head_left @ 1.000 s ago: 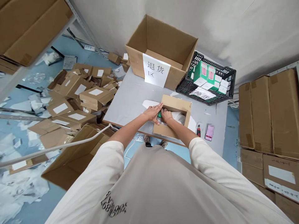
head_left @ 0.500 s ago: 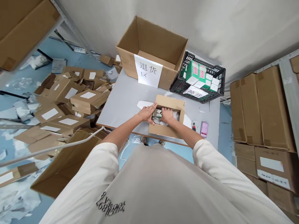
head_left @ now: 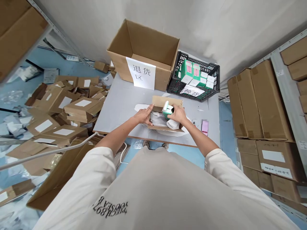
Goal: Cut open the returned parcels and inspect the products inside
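A small open cardboard box (head_left: pixel 157 101) sits near the front edge of the table, with white packing paper (head_left: pixel 159 119) inside. My left hand (head_left: pixel 144 115) grips the left wall of this box, thumb toward the inside and fingers along the back corner. Over the box's right half, my right hand (head_left: pixel 178 114) holds a small green and white carton (head_left: pixel 167 111), tilted, its white end flap standing up. Below that hand a roll of white wrapping (head_left: pixel 172 124) lies at the box's right end.
Behind stands a large open cardboard box (head_left: pixel 117 64) with a paper sign. Beside it, a black crate (head_left: pixel 212 92) holds several green and white cartons. A phone (head_left: pixel 204 127) lies at the right of the table (head_left: pixel 117 108). Discarded boxes (head_left: pixel 83 105) heap up on the left floor.
My right hand has lifted the green and white carton up out of the packing paper. My left hand stays on the box's left wall. The view has shifted slightly.
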Demonstrator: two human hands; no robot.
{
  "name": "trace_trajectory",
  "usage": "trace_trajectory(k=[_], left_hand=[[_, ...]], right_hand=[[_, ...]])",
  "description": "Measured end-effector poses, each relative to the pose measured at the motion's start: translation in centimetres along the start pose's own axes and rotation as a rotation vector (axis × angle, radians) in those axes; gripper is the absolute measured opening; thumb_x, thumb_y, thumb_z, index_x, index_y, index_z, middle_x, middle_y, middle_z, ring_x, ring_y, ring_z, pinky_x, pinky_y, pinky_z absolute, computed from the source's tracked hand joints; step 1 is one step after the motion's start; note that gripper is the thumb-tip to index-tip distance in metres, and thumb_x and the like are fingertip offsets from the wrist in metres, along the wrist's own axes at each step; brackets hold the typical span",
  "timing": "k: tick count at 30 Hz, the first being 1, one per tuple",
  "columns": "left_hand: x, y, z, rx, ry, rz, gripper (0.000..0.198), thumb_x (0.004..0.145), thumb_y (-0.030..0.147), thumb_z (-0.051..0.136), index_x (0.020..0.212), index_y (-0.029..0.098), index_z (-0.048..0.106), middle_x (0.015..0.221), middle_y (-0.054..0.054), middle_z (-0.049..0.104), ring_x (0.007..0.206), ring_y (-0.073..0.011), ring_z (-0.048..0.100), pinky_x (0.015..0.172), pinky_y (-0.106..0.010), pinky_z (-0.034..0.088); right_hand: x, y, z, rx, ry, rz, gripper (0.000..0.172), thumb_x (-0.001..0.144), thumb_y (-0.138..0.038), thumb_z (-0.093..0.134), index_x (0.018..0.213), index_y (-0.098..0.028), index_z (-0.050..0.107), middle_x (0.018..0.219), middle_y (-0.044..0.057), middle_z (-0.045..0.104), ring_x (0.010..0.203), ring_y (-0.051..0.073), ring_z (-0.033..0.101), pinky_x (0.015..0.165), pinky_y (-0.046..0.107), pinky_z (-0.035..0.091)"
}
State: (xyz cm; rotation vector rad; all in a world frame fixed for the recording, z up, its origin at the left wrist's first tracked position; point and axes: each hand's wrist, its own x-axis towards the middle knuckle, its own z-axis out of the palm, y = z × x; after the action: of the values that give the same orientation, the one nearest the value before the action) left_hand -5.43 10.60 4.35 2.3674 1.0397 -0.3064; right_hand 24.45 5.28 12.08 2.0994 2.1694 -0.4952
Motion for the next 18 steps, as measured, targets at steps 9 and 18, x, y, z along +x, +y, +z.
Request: trace_trajectory(k=[9,18], left_hand=[[-0.2,0.7,-0.8,0.038,-0.036,-0.053,0.165,0.078,0.081,0.087,0.186,0.025,-0.025,0.195,-0.024,-0.012,0.154,-0.0518,0.06,0.121,-0.05,0.048],[-0.4,1.3,-1.4,0.042,-0.043,-0.091,0.162,0.078,0.081,0.088,0.188,0.026,-0.017,0.197,-0.021,-0.006,0.156,-0.052,0.057,0.123,-0.051,0.047]], right_hand=[[0.7,2.3,-4.1,0.66,0.35,-0.063,0.057,0.08,-0.048,0.081,0.128,-0.022,0.067,0.108,0.008,0.077,0.106,0.035,0.071,0.1,0.05,0.061],[1.2,8.0,-10.7,0.724,0.642,-0.128,0.058,0.088,-0.052,0.082,0.133,-0.02,0.063,0.124,0.013,0.077,0.117,0.033,0.072,0.107,0.052,0.062]])
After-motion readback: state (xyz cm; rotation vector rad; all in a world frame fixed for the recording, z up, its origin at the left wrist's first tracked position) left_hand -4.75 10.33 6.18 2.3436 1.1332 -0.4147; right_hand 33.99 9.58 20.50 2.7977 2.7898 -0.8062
